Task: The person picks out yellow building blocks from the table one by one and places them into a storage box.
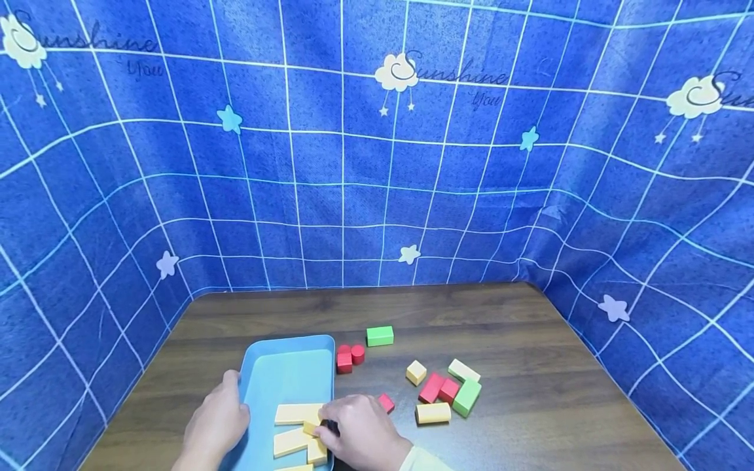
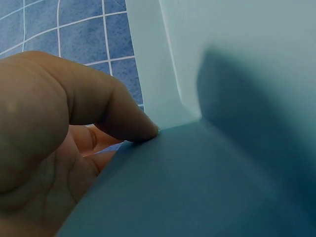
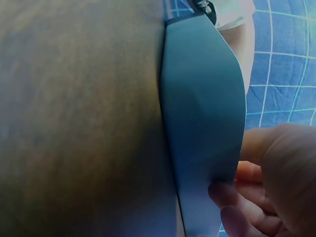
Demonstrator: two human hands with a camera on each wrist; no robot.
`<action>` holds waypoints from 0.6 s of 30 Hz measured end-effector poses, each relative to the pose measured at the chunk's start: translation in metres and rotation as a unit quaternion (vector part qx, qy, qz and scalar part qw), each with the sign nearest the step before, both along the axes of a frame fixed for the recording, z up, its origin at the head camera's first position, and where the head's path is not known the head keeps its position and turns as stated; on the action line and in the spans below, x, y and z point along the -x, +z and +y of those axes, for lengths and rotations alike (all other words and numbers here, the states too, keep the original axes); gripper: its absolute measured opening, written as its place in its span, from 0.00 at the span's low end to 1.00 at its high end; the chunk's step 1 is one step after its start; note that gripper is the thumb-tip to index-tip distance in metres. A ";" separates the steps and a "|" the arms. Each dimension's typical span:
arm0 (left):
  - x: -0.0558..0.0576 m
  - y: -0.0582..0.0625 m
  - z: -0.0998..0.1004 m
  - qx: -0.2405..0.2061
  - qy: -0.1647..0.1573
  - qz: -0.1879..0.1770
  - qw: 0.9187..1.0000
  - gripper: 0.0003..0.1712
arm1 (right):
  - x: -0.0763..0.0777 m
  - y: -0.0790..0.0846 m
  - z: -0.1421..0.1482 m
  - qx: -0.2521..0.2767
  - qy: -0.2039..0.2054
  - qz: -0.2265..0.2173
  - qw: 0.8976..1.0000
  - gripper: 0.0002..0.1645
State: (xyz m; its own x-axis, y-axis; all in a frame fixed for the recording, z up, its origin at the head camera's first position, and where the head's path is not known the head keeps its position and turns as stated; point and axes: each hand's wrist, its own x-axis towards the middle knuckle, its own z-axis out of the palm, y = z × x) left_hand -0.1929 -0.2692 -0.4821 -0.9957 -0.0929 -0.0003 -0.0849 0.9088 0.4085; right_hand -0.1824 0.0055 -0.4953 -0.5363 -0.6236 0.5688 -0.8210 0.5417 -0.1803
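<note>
My left hand grips the left wall of a light-blue tray. In the left wrist view the thumb of the left hand presses on the tray wall, other fingers behind it. Several pale-yellow wooden blocks lie in the tray's near half, among them a long block and another slanted one. Over them, at the right wall, my right hand pinches a small yellow block between thumb and finger. In the right wrist view the right hand overlaps the wall; the block is hidden there.
Right of the tray on the wooden table lie red blocks, a green block, a yellow cube, a yellow cylinder and a red-and-green cluster. A blue patterned cloth encloses the table.
</note>
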 end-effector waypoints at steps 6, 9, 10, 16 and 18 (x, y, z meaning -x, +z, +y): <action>-0.001 0.000 0.001 -0.001 -0.001 0.005 1.000 0.32 | -0.001 0.002 0.000 0.001 0.002 0.017 1.000 0.18; -0.001 0.000 0.001 -0.001 0.001 0.000 1.000 0.32 | -0.001 0.001 0.001 0.002 0.000 0.020 1.000 0.16; -0.001 0.000 0.001 -0.001 0.002 -0.002 1.000 0.32 | -0.001 0.001 0.001 0.004 -0.002 0.022 1.000 0.15; 0.000 0.001 0.001 0.000 -0.002 0.003 1.000 0.32 | 0.001 0.001 0.002 0.009 -0.015 0.033 0.999 0.07; 0.000 0.001 0.001 0.000 -0.004 0.006 1.000 0.32 | 0.001 0.000 0.002 0.010 -0.021 0.035 0.999 0.07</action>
